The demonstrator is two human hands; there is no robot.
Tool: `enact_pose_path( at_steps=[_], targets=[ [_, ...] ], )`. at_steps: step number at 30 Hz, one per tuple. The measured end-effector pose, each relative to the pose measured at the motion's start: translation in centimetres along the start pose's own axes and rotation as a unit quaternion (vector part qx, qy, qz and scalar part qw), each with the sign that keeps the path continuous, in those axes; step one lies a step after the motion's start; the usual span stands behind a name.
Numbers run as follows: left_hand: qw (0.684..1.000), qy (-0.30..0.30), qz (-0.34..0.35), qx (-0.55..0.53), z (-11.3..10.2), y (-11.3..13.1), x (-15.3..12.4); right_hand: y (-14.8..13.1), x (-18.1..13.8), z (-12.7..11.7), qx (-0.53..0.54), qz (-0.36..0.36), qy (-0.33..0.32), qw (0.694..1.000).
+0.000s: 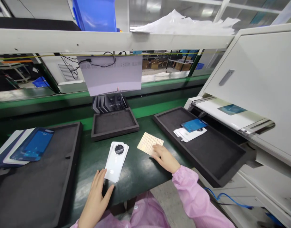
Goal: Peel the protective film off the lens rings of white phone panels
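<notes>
Green bench (136, 174), factory line, black tray (219, 155) at R. L hand (95, 196) grip released, fingertips touching lower edge of white phone back (117, 161), flat mid-bench, camera ring up. R hand (164, 159) grip released too, fingers resting on perforated card (148, 142) just beside phone back.

The person wears a pale pink work coat (145, 213) of smooth, faintly glossy cloth, its front bunched in soft folds at 6 o'clock. The right sleeve (195, 198), at 5 o'clock, is roomy and creased, ending in a gathered cuff (177, 175) snug at the wrist. A sliver of pink shows at 7 o'clock behind the left hand (95, 198). It and the right hand (164, 158) are bare.
</notes>
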State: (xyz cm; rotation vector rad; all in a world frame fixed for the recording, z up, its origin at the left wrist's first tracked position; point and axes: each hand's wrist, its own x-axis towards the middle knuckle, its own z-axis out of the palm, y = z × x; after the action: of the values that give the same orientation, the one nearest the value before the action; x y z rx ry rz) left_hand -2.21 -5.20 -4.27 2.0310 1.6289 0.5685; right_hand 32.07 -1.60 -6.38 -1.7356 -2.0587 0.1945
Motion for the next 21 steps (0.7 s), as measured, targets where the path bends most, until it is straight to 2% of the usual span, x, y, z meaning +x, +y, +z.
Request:
enact_pose_path(
  at_steps=[4,10,13,15,17,19,21],
  targets=[
    [1.000,0.001,0.000,0.003,0.1,-0.2,-0.3,0.7,0.3,-0.4,0.010,-0.014,0.007,1.000],
    [1.000,0.003,-0.008,-0.006,0.4,0.0,0.0,1.3,-0.6,0.4,0.022,-0.042,-0.029,0.998],
    [1.000,-0.001,-0.002,-0.024,0.4,0.3,0.5,0.8,-0.6,0.3,0.029,-0.015,0.003,0.999],
    [0.999,-0.007,-0.010,-0.036,0.4,0.6,1.1,-1.1,-0.4,0.4,0.087,0.017,0.046,0.995],
    [0.998,-0.015,-0.028,-0.059,0.4,1.0,1.6,-4.2,-0.2,1.2,0.214,0.055,0.049,0.974],
    [0.992,-0.016,-0.057,-0.108,0.4,1.5,2.1,-7.7,-0.1,2.7,0.374,0.092,-0.027,0.922],
    [0.974,-0.020,-0.102,-0.201,0.3,2.2,2.5,-10.7,0.1,4.7,0.449,0.102,-0.084,0.884]
  ],
)
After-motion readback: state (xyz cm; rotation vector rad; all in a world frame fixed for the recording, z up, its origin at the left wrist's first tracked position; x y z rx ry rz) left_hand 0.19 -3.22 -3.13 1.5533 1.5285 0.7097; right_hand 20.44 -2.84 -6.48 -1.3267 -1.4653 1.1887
